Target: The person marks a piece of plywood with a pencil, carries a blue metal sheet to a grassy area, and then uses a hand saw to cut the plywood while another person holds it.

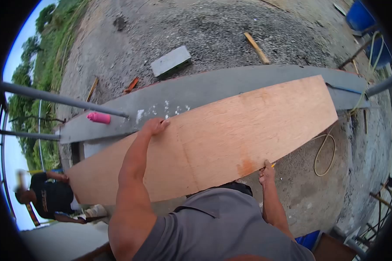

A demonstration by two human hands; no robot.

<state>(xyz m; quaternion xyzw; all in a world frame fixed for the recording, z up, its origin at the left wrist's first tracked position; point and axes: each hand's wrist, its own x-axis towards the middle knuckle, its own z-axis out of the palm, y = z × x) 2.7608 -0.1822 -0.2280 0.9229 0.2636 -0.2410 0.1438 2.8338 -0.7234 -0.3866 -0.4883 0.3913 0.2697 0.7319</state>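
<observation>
A long plywood sheet (231,130) lies at a slant in front of me, with an orange-brown stain near its close edge. My left hand (156,126) is closed at the sheet's far edge, fingers curled there. At the near edge, my right hand (267,172) grips the board with the thumb on top. A thin yellow pencil-like stick (273,165) pokes out beside the right hand's fingers. Beyond the sheet runs a grey concrete ledge (135,104) with white splashes. Another person (52,193) in a dark shirt has a hand on the sheet's left end.
A pink bottle (99,118) sits on the ledge near a metal pipe (65,99). Past it, a concrete block (171,61) and a wood strip (256,48) lie on gravel. A looped hose (326,155) rests on the floor at right. Blue drums (360,18) stand far right.
</observation>
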